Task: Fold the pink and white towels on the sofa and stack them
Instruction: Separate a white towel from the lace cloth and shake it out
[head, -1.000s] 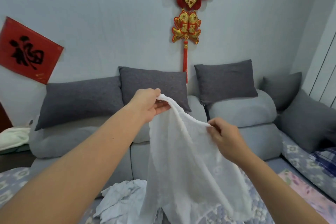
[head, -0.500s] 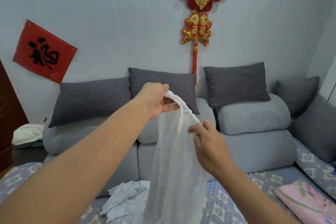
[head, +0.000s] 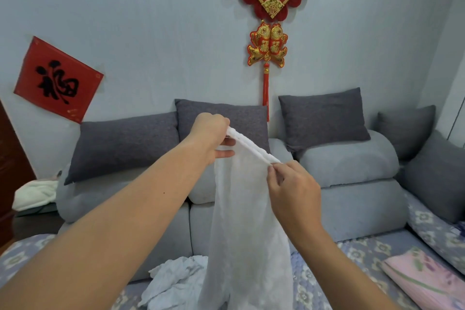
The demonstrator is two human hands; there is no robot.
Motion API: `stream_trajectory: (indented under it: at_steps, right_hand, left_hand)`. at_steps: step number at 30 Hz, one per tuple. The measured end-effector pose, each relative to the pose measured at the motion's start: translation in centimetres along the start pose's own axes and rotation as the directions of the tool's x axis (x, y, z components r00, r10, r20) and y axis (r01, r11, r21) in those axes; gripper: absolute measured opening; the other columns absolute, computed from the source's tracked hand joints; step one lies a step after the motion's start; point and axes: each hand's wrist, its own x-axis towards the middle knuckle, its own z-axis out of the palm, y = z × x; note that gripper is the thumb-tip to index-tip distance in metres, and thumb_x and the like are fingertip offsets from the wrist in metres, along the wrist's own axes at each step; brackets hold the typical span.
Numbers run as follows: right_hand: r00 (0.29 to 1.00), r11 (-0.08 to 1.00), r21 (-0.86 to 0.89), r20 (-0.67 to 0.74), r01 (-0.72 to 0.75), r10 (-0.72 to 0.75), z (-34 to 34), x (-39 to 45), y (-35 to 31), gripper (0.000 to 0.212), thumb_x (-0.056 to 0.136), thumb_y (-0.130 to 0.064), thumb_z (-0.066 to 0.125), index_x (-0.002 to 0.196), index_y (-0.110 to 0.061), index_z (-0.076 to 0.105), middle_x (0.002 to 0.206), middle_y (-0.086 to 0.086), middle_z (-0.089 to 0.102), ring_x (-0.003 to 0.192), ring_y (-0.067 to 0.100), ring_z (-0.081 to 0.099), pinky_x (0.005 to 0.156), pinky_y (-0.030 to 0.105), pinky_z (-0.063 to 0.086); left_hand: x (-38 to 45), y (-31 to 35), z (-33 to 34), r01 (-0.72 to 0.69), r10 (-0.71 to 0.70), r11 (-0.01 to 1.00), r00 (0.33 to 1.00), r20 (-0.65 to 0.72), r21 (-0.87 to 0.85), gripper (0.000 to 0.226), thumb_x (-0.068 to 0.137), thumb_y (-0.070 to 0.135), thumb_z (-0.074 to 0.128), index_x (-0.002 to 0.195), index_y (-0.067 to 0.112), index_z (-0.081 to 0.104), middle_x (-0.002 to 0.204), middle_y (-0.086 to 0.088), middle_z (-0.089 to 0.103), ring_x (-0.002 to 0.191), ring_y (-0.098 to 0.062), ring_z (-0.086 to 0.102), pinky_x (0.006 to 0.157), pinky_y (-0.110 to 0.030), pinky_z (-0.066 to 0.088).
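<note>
White thin towel point(head: 247, 221) held up over the sofa by two hands, one pink towel and one white heap below.

Left hand point(head: 210, 134) has its fingers point(head: 227, 142) curled round one end of the towel's bunched top edge; right hand point(head: 293, 189) pinches the other end between thumb and fingertips, so the rolled hem slants down to the right and the sheer, faintly patterned cloth hangs in one narrow fall. One crumpled white towel point(head: 173, 282) lies on the floral quilted seat cover point(head: 359, 253), touching the hanging one's lower part. One pink flower-printed towel point(head: 425, 277) lies flat, well apart on the right. Five dark grey woven cushions lean on the rounded light grey sofa point(head: 352, 199); bare seat shows between the pink towel and the hanging cloth.
</note>
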Motion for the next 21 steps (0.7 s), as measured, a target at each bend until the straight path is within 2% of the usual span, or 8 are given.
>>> stream_trajectory:
  at_steps: [3,6,8,10,13,16,18,21]
  right_hand:
    - [1.0,1.0,0.03,-0.025,0.004,-0.003,-0.4,0.1,0.5,0.015,0.092,-0.016,0.063,0.077,-0.018,0.063,0.077,-0.008,0.054,0.064,0.017,0.05,0.057,0.037,0.045]
    - [1.0,0.997,0.07,-0.025,-0.012,0.014,-0.6,0.1,0.8,0.02,0.09,-0.01,0.064,0.076,-0.016,0.051,0.073,-0.007,0.052,0.064,0.019,0.049,0.057,0.038,0.042]
    - [1.0,0.995,0.098,-0.021,-0.022,0.024,-0.8,0.1,1.0,0.024,0.089,-0.008,0.064,0.074,-0.016,0.047,0.068,-0.006,0.053,0.062,0.019,0.049,0.056,0.036,0.04]
    - [0.999,0.986,0.157,-0.006,-0.053,0.054,-1.1,0.3,1.1,0.028,0.09,-0.008,0.063,0.072,-0.02,0.045,0.067,-0.009,0.057,0.061,0.013,0.051,0.055,0.03,0.039]
    - [0.99,0.923,0.359,0.046,-0.139,0.131,-1.6,0.7,0.8,0.036,0.09,-0.002,0.063,0.07,-0.027,0.046,0.067,-0.02,0.061,0.062,0.002,0.054,0.054,0.014,0.037]
    - [0.991,0.884,0.448,0.084,-0.134,0.107,-2.3,0.9,0.8,0.038,0.088,0.008,0.059,0.073,-0.027,0.055,0.061,-0.026,0.055,0.057,-0.001,0.051,0.053,0.01,0.035]
    - [0.991,0.863,0.488,0.086,-0.131,0.102,-2.7,1.1,1.0,0.032,0.09,0.006,0.06,0.077,-0.022,0.064,0.059,-0.025,0.054,0.056,-0.002,0.051,0.054,0.009,0.035]
    - [0.991,0.826,0.548,0.075,-0.133,0.11,-3.3,1.1,1.1,0.026,0.091,0.004,0.063,0.086,-0.019,0.073,0.068,-0.024,0.064,0.064,-0.003,0.059,0.061,0.005,0.039]
  left_hand:
    - [0.2,-0.3,-0.4,-0.072,0.087,0.969,0.995,-0.056,0.238,0.006,0.089,0.01,0.052,0.087,0.015,0.056,0.085,-0.008,0.063,0.067,-0.023,0.057,0.06,-0.031,0.051]
    - [0.8,-0.9,-0.7,-0.221,0.294,0.869,0.95,-0.104,0.442,0.017,0.076,0.011,0.051,0.062,0.016,0.041,0.088,-0.019,0.055,0.083,-0.042,0.055,0.062,-0.035,0.048]
    - [0.5,-1.3,-0.8,-0.321,0.403,0.829,0.911,-0.091,0.458,0.026,0.076,0.012,0.049,0.059,0.016,0.03,0.075,-0.013,0.049,0.076,-0.04,0.052,0.059,-0.034,0.04]
    - [-0.1,-2.0,-0.7,-0.39,0.424,0.865,0.905,-0.043,0.316,0.03,0.08,0.008,0.047,0.062,0.02,0.027,0.065,-0.007,0.046,0.063,-0.022,0.046,0.058,-0.034,0.03]
    - [-0.7,-3.3,-0.5,-0.401,0.4,0.907,0.916,0.039,0.129,0.033,0.084,0.007,0.048,0.063,0.024,0.029,0.064,0.001,0.034,0.064,-0.019,0.031,0.06,-0.038,0.028]
    - [-2.1,-3.8,-0.8,-0.396,0.357,0.898,0.91,0.21,0.193,0.02,0.097,0.027,0.06,0.084,0.019,0.047,0.077,0.003,0.046,0.066,-0.01,0.041,0.059,-0.025,0.036]
    - [-2.8,-3.8,-1.3,-0.411,0.304,0.892,0.855,0.42,0.191,0.03,0.089,0.047,0.068,0.108,0.025,0.058,0.092,0.007,0.058,0.073,-0.005,0.056,0.064,-0.017,0.046]
    - [-3.2,-4.0,-2.3,-0.53,0.236,0.743,0.778,0.582,0.408,0.043,0.079,0.029,0.083,0.117,0.035,0.065,0.1,0.016,0.066,0.086,0.004,0.062,0.076,-0.012,0.049]
